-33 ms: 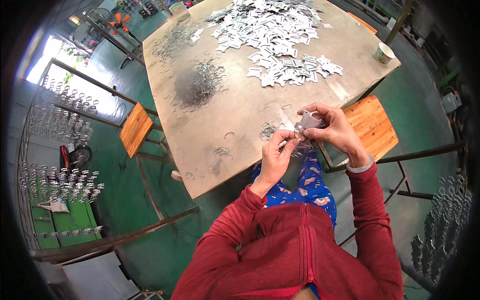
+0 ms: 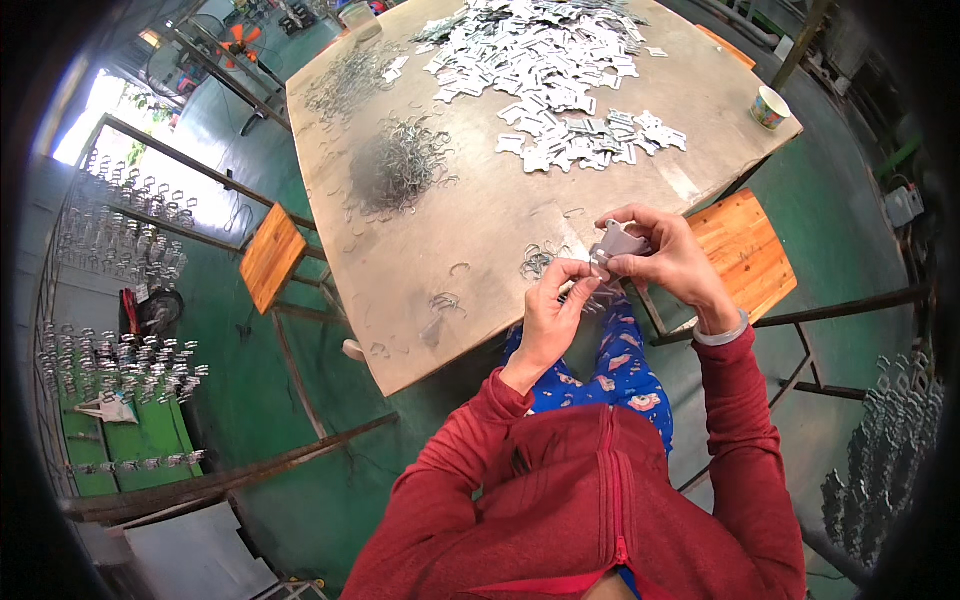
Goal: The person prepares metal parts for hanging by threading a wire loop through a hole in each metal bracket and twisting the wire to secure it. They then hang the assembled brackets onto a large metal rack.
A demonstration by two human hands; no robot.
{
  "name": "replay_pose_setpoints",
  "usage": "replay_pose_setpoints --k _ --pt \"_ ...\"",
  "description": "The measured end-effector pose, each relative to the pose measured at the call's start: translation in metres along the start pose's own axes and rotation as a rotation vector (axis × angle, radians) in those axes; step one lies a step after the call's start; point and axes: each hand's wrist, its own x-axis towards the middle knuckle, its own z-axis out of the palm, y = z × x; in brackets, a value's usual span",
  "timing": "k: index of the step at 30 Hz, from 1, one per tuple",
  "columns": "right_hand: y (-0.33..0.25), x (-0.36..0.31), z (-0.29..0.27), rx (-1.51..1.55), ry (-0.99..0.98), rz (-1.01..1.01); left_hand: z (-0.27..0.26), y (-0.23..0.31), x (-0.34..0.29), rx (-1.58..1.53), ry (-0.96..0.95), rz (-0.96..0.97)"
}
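Observation:
Over the table's near edge, my right hand point(image 2: 672, 258) grips a flat grey metal plate point(image 2: 622, 242) with notched, shaped edges. Thumb below and fingers above hold it tilted. My left hand point(image 2: 553, 318) is closed in a pinch against the plate's left corner. Whatever small piece lies between its fingertips is too small to make out. Just beyond the left fingertips, a little cluster of bent wire hooks point(image 2: 538, 260) lies on the table. A few more wire hooks point(image 2: 446, 303) rest farther left.
The pale worktable point(image 2: 480, 215) bears a large heap of metal plates point(image 2: 540, 70) and a dark pile of wire hooks point(image 2: 405, 165). A paper cup point(image 2: 769, 107) stands at the far right corner. Wooden stools point(image 2: 745, 245) flank the table. Racks of hanging metal parts point(image 2: 120, 365) stand on both sides.
The plate in my right hand has tilted very slightly. Both hands stay in the same place and keep their grip.

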Motion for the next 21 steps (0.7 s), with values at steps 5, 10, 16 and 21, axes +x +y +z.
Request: replay_pose_setpoints --k 5,10,16,21 --pt "-0.002 0.006 0.000 0.044 -0.031 0.005 -0.003 0.000 0.001 0.035 0.019 0.004" --pt "-0.008 0.013 -0.001 0.162 -0.045 0.009 -0.007 0.009 0.007 0.183 0.018 0.029" --pt "-0.003 0.011 0.011 -0.068 0.152 -0.090 -0.012 -0.003 0.001 0.331 -0.102 0.065" --pt "0.012 -0.004 0.024 -0.031 0.253 -0.145 -0.020 -0.001 -0.004 0.329 -0.131 0.098"
